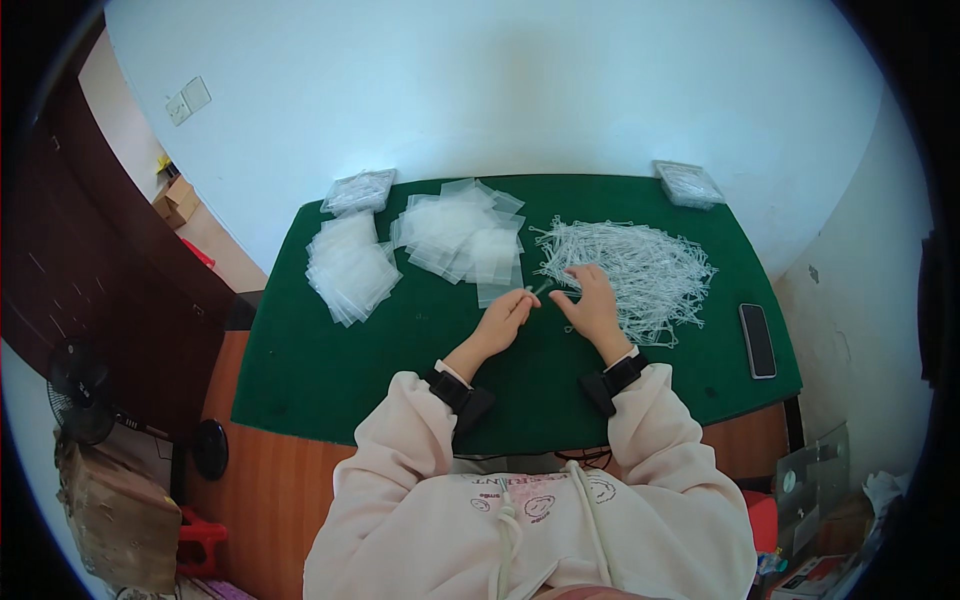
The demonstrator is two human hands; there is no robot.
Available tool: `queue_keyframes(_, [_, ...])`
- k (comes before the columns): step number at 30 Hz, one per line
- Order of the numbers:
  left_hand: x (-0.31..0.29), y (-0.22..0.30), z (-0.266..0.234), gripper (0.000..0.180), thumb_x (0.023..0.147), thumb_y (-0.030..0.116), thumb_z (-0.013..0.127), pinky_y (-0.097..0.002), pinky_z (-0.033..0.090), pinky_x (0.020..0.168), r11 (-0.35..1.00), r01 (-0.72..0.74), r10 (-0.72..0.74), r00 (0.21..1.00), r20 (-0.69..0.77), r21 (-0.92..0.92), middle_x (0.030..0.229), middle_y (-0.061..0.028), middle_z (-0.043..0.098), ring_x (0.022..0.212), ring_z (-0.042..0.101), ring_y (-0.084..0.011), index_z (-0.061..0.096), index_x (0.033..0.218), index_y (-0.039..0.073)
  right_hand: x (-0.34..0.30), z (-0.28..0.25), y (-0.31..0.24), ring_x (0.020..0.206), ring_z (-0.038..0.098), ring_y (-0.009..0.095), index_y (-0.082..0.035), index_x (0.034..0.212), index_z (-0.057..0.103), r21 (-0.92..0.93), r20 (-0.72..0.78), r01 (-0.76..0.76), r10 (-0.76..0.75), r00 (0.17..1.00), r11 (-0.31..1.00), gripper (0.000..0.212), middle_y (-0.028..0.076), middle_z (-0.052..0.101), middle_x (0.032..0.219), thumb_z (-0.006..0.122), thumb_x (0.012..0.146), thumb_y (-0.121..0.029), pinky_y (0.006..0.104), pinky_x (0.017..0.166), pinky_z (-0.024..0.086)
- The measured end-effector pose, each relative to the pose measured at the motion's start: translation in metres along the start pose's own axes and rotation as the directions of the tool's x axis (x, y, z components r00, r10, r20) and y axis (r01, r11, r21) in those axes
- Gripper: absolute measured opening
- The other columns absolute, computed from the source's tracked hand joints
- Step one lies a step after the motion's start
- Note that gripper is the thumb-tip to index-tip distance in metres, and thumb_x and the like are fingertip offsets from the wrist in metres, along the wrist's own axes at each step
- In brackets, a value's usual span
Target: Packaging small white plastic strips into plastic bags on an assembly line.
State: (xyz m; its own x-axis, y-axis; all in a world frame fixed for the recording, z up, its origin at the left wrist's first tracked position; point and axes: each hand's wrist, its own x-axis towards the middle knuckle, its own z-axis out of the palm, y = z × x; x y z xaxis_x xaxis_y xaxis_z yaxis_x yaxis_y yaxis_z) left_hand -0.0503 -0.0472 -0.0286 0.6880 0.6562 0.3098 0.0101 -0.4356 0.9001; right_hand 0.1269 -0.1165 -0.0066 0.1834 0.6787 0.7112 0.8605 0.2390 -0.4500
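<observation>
My left hand [505,318] is closed, its fingertips pinching a thin clear stick-like piece [543,287] that pokes out toward the right. The piece resembles those in the pile, though it is too small to make out fully. My right hand [594,308] is held with thumb and forefinger apart, close to the piece's far end, at the left edge of a large pile of thin clear pieces with looped ends [635,270]. Just beyond my left hand lies a spread of clear flat plastic bags [460,235].
Another fanned stack of clear bags [350,270] lies at the left. Filled clear packs sit at the far left corner [360,190] and far right corner [688,185]. A phone [757,341] rests near the right edge of the green tabletop [400,390]. Behind stands a white wall [480,90].
</observation>
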Motion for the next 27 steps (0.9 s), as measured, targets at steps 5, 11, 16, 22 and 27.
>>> queue_keyframes(5, [0.001, -0.002, 0.001, 0.017, 0.09, 0.016, 0.044, -0.0206, 0.038, 0.056, 0.874, 0.157, -0.227, 0.969, -0.099, -0.46, 0.068, -0.0006, 0.049, 0.06, 0.046, -0.0084, 0.053, 0.097, 0.005, -0.009, 0.004, 0.02, 0.085, 0.051, 0.027, -0.008, 0.083, 0.059, -0.441, 0.15, -0.035, 0.112, 0.982, 0.897, 0.022, 0.005, 0.054, 0.082, 0.068, 0.068, -0.021, 0.0393, 0.074, 0.04])
queue_keyframes(11, [0.0, -0.002, 0.001, 0.016, 0.091, 0.016, 0.043, -0.0208, 0.035, 0.052, 0.856, 0.147, -0.258, 0.952, -0.164, -0.495, 0.064, 0.0009, 0.043, 0.055, 0.04, -0.0074, 0.051, 0.098, 0.005, -0.009, 0.001, 0.02, 0.08, 0.052, 0.025, -0.012, 0.081, 0.06, -0.476, 0.207, -0.011, 0.125, 0.97, 0.879, 0.013, 0.005, 0.055, 0.078, 0.064, 0.07, -0.018, 0.0391, 0.07, 0.037])
queue_keyframes(16, [0.001, -0.007, 0.001, 0.018, 0.093, 0.02, 0.042, -0.0198, 0.032, 0.048, 0.864, 0.182, -0.261, 0.959, -0.108, -0.47, 0.062, 0.003, 0.04, 0.052, 0.035, -0.0052, 0.051, 0.095, 0.005, -0.006, -0.001, 0.02, 0.079, 0.053, 0.024, -0.013, 0.08, 0.06, -0.398, 0.129, -0.003, 0.06, 0.99, 0.917, 0.007, 0.004, 0.057, 0.074, 0.059, 0.075, -0.017, 0.0385, 0.07, 0.036])
queue_keyframes(22, [-0.001, -0.004, -0.002, 0.02, 0.092, 0.024, 0.045, -0.0184, 0.03, 0.047, 0.781, 0.184, -0.322, 0.937, -0.132, -0.597, 0.062, 0.0049, 0.038, 0.051, 0.033, -0.0037, 0.052, 0.095, 0.005, 0.001, -0.007, 0.002, 0.078, 0.055, 0.028, -0.009, 0.08, 0.058, -0.065, 0.066, -0.114, 0.119, 0.991, 0.991, 0.005, 0.007, 0.059, 0.077, 0.055, 0.079, -0.013, 0.0381, 0.068, 0.04])
queue_keyframes(27, [0.0, 0.0, 0.004, 0.018, 0.09, 0.022, 0.051, -0.0182, 0.032, 0.05, 0.884, 0.084, -0.199, 0.958, -0.208, -0.46, 0.065, 0.0049, 0.043, 0.055, 0.037, -0.0028, 0.054, 0.092, 0.005, -0.005, 0.004, -0.01, 0.069, 0.053, 0.028, -0.004, 0.086, 0.057, 0.295, 0.204, -0.121, 0.061, 0.977, 0.948, 0.007, 0.009, 0.055, 0.074, 0.052, 0.081, -0.005, 0.0333, 0.062, 0.041])
